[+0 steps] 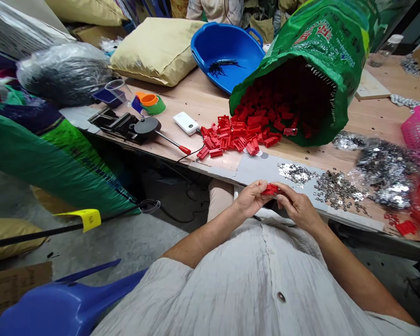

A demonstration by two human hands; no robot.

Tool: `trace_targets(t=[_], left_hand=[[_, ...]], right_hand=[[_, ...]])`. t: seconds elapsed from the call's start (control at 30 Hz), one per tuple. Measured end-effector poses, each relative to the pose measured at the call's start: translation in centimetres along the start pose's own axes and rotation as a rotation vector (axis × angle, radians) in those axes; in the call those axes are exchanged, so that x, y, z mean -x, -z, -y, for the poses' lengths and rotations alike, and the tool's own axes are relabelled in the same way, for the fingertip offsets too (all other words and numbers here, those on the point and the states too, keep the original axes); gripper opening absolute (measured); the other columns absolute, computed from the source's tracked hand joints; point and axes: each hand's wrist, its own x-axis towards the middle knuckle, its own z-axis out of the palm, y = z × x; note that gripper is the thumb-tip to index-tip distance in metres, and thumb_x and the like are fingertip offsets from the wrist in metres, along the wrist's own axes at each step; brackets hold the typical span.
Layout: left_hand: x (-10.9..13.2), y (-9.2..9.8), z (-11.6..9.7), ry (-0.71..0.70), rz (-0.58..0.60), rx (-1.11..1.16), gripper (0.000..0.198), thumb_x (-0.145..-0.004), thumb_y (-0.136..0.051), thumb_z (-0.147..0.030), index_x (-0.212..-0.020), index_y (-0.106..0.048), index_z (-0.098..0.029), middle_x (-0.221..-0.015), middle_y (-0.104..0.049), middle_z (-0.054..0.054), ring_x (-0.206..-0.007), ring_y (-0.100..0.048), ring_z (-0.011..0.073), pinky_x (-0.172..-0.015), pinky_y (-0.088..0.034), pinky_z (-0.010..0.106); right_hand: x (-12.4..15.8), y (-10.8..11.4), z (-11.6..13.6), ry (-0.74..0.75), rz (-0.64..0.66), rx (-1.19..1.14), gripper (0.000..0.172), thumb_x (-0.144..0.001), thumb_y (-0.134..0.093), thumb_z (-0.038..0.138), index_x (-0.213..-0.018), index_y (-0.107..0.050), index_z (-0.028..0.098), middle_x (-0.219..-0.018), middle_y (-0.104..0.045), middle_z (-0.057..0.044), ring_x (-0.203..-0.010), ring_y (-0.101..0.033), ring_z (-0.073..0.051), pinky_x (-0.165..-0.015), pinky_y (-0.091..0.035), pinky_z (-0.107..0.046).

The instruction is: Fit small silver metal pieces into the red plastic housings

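My left hand [249,199] and my right hand [297,206] meet just below the table's front edge, both closed around one small red plastic part [270,189] held between their fingertips. On the table beyond them lies a heap of the same red plastic parts [238,133], spilling from a green woven sack [322,42] that lies on its side. To the right of my hands sit piles of small shiny metal pieces [338,187], some loose and some in a clear bag [388,172].
A blue basin [210,49] stands at the back, beside a tan pillow-like sack [157,49]. A white power bank [186,123], a black hand press with a red-tipped lever [133,127] and a pink basket [418,133] are on the table. A blue chair [66,305] is at lower left.
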Motion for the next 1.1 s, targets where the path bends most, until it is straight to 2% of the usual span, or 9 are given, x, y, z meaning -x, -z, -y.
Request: trace_targets(t=[0.17,0.33,0.4,0.5,0.67,0.77,0.87,0.97,1.1], left_hand=[[0.5,-0.7,0.1,0.090,-0.049,0.133,0.016,-0.092,-0.057,-0.022,-0.081,-0.062,-0.012,-0.082,-0.068,0.005,-0.076,-0.067,0.0134,-0.092,-0.051,0.031],[0.5,-1.2,0.4,0.091,-0.084,0.186,0.022,-0.096,-0.049,-0.021,-0.083,-0.063,-0.011,-0.083,-0.069,0.006,-0.077,-0.069,0.0134,-0.097,-0.051,0.032],[0.5,-1.2,0.6,0.084,-0.088,0.191,0.020,-0.095,-0.051,-0.021,-0.082,-0.062,-0.011,-0.083,-0.069,0.006,-0.080,-0.070,0.0148,-0.102,-0.049,0.035],[0.5,-0.8,0.9,0.072,-0.054,0.184,0.014,-0.092,-0.057,-0.021,-0.082,-0.061,-0.012,-0.086,-0.070,0.007,-0.086,-0.071,0.0180,-0.106,-0.047,0.039],[0.5,1.2,1.7,0.118,-0.058,0.105,0.015,-0.083,-0.070,-0.021,-0.078,-0.058,-0.014,-0.083,-0.070,0.005,-0.090,-0.073,0.0224,-0.103,-0.048,0.046],[0.2,3.0,2.6,0.194,-0.172,0.036,0.014,-0.081,-0.072,-0.019,-0.080,-0.059,-0.014,-0.081,-0.070,0.005,-0.087,-0.073,0.0230,-0.097,-0.051,0.047],[-0.4,4.7,3.5,0.254,-0.287,-0.036,0.011,-0.080,-0.071,-0.015,-0.083,-0.062,-0.011,-0.079,-0.070,0.007,-0.081,-0.071,0.0190,-0.095,-0.053,0.041],[-1.0,5.6,3.9,0.262,-0.316,-0.065,0.015,-0.078,-0.073,-0.012,-0.089,-0.063,-0.012,-0.081,-0.069,0.006,-0.079,-0.069,0.0175,-0.095,-0.053,0.039],[-1.1,5.6,3.9,0.239,-0.339,-0.113,0.028,-0.073,-0.078,-0.013,-0.095,-0.061,-0.017,-0.086,-0.069,0.005,-0.083,-0.070,0.0192,-0.092,-0.054,0.038]], right_hand=[[0.0,0.1,0.1,0.033,-0.010,0.019,0.045,-0.100,-0.038,0.043,-0.141,-0.049,0.026,-0.075,-0.071,0.000,-0.065,-0.066,-0.017,-0.064,-0.050,-0.029],[-0.1,-0.4,0.3,0.038,-0.145,0.110,0.039,-0.100,-0.039,0.041,-0.131,-0.059,0.027,-0.110,-0.074,-0.005,-0.084,-0.072,-0.020,-0.074,-0.053,-0.030],[-0.2,-0.8,0.1,0.032,-0.209,0.091,0.037,-0.100,-0.039,0.041,-0.123,-0.064,0.026,-0.114,-0.073,-0.005,-0.091,-0.071,-0.021,-0.079,-0.053,-0.031],[-0.2,-1.2,-0.3,0.012,-0.229,0.017,0.037,-0.100,-0.038,0.041,-0.115,-0.068,0.025,-0.105,-0.075,-0.004,-0.089,-0.071,-0.020,-0.078,-0.053,-0.030],[0.7,-1.0,-1.2,-0.065,-0.108,-0.031,0.041,-0.101,-0.036,0.045,-0.125,-0.064,0.026,-0.076,-0.071,0.000,-0.066,-0.066,-0.016,-0.063,-0.048,-0.027],[1.8,-0.1,-2.7,-0.164,-0.159,0.018,0.040,-0.099,-0.040,0.045,-0.123,-0.064,0.024,-0.071,-0.068,0.000,-0.062,-0.063,-0.016,-0.061,-0.045,-0.028],[2.9,1.6,-5.1,-0.238,-0.323,0.130,0.033,-0.095,-0.048,0.042,-0.112,-0.067,0.022,-0.090,-0.072,-0.006,-0.074,-0.066,-0.019,-0.068,-0.048,-0.031],[3.8,3.5,-7.6,-0.281,-0.435,0.309,0.027,-0.092,-0.050,0.036,-0.104,-0.068,0.020,-0.100,-0.071,-0.010,-0.087,-0.065,-0.023,-0.077,-0.048,-0.035],[3.9,5.0,-9.2,-0.356,-0.441,0.516,0.026,-0.091,-0.050,0.034,-0.102,-0.070,0.021,-0.100,-0.070,-0.009,-0.085,-0.062,-0.024,-0.074,-0.045,-0.035]])
